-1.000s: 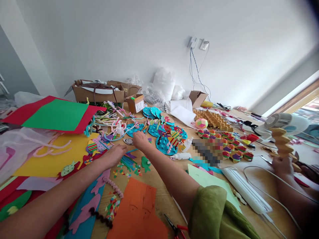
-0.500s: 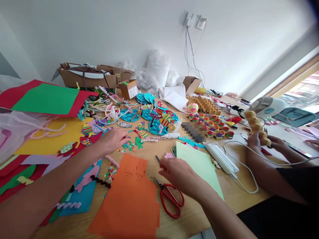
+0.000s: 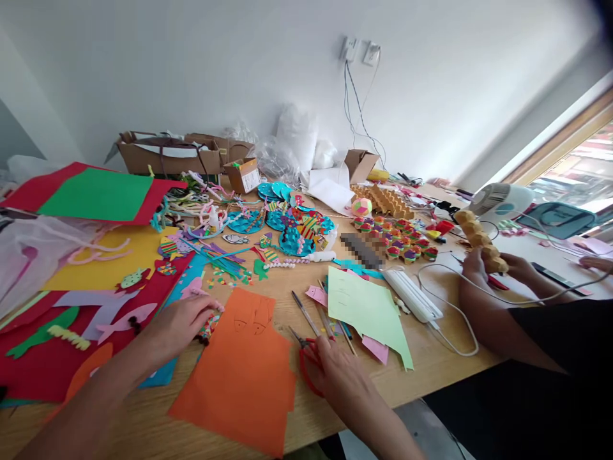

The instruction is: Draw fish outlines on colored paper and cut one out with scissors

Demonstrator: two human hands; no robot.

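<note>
My left hand (image 3: 184, 319) is over the left side of the table, its fingers bent together beside a paper piece covered in coloured scraps (image 3: 209, 327). What the fingertips pinch, if anything, is hidden. A pink twisted pipe cleaner (image 3: 216, 305) lies by those fingertips. My right hand (image 3: 342, 370) is closed on the red-handled scissors (image 3: 306, 364), whose blades point away from me. Between my hands lies an orange sheet (image 3: 249, 377) with pencil lines drawn near its top. A pen (image 3: 304, 312) rests just beyond the scissors.
A pale green sheet (image 3: 361, 303) and a white power strip (image 3: 412, 294) lie to the right. Further right, another person's hands hold an egg-carton strip (image 3: 480, 243). Coloured paper cutouts (image 3: 129, 319) cover the left. Blue decorated plates (image 3: 246, 222) and cardboard boxes (image 3: 167, 156) stand behind.
My left hand has drawn back toward me, beside the scrap-covered piece. My right hand has come down onto the scissors, uncovering the pen and sticks. The view has shifted slightly.
</note>
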